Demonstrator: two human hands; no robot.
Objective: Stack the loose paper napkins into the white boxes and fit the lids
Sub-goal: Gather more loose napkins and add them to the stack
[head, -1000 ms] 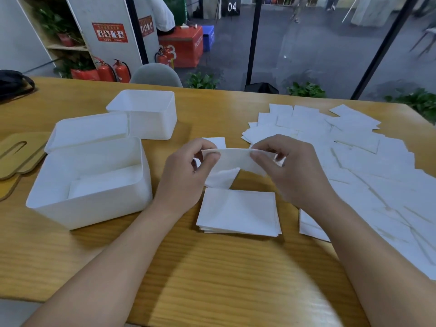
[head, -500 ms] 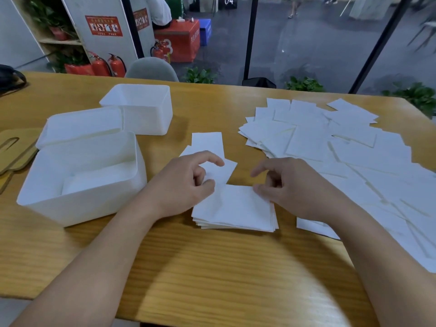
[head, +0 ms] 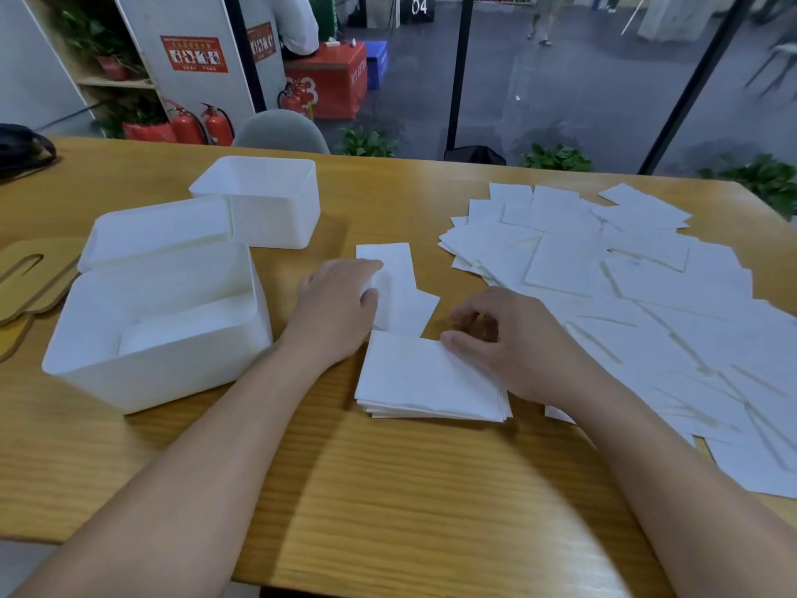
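A squared stack of white napkins (head: 422,377) lies on the table in front of me. Just behind it lie two loose napkins (head: 403,291). My left hand (head: 336,308) pinches the left edge of one of them between index finger and thumb. My right hand (head: 517,351) rests at the stack's far right corner, thumb on the top napkin, fingers loosely curled and holding nothing. To the left stands an open white box (head: 151,381) with napkins (head: 185,328) in its bottom. Two more open white boxes (head: 151,235) (head: 276,222) stand behind it.
Several loose napkins (head: 625,291) are spread over the right half of the wooden table (head: 388,489). Flat wooden lids (head: 26,282) with a slot lie at the left edge. A black object (head: 21,148) sits at the far left corner.
The napkin held up in both hands a second ago now lies on the stack. My left hand has moved forward to the loose napkins; my right hand stays at the stack.
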